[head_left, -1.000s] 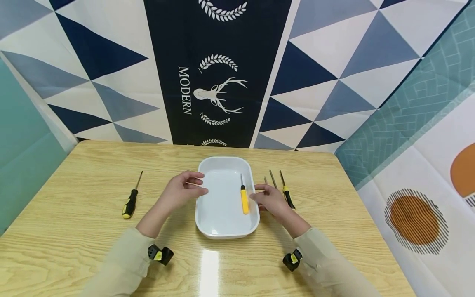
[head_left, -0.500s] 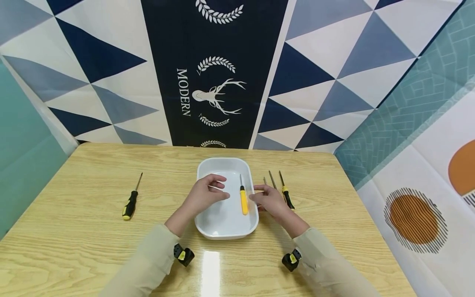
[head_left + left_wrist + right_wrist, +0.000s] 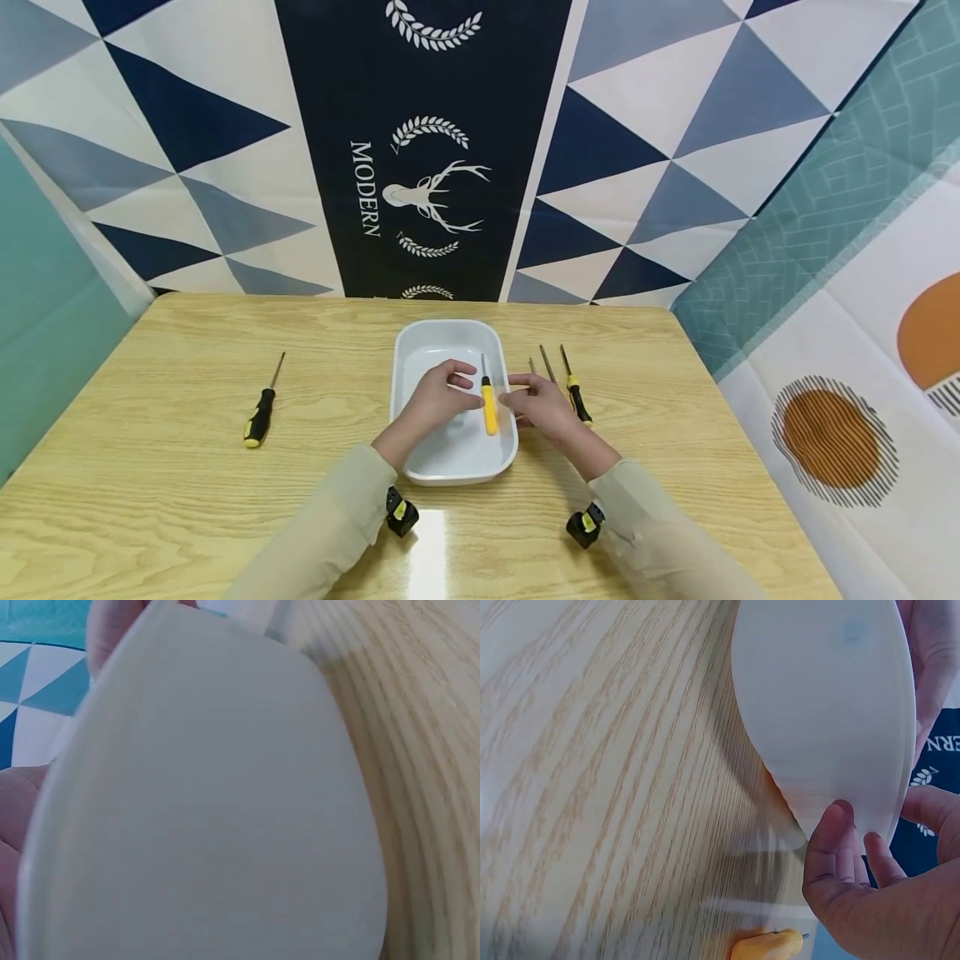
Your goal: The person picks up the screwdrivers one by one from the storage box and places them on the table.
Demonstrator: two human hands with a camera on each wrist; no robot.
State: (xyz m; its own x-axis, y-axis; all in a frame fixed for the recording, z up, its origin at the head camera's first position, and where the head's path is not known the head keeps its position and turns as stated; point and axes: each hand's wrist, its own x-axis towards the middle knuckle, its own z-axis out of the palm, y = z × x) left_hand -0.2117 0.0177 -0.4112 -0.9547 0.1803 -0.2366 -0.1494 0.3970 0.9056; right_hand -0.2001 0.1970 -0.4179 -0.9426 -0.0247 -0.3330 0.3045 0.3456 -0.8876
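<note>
A white rectangular tray (image 3: 408,467) stands on the wooden table. Inside it, along the right side, lies a screwdriver (image 3: 490,408) with a yellow handle, black collar and thin shaft. My left hand (image 3: 438,398) hovers over the tray with loosely bent fingers, its thumb tip beside the yellow handle; no grip on it shows. In the left wrist view the outer wall of the tray (image 3: 217,787) hides most of that hand. My right hand (image 3: 547,407) holds the tray's right rim, thumb over the edge and fingers against the outer wall (image 3: 840,712).
A black-and-yellow screwdriver (image 3: 260,417) lies to the tray's left. Several more, including a black-handled screwdriver (image 3: 577,398), lie to the right, partly behind the right hand. A patterned cloth (image 3: 420,192) rises behind the table's back edge.
My left hand has moved right, from the tray's left rim across its inside to the yellow screwdriver. The right hand keeps its hold on the right rim. The view has shifted slightly.
</note>
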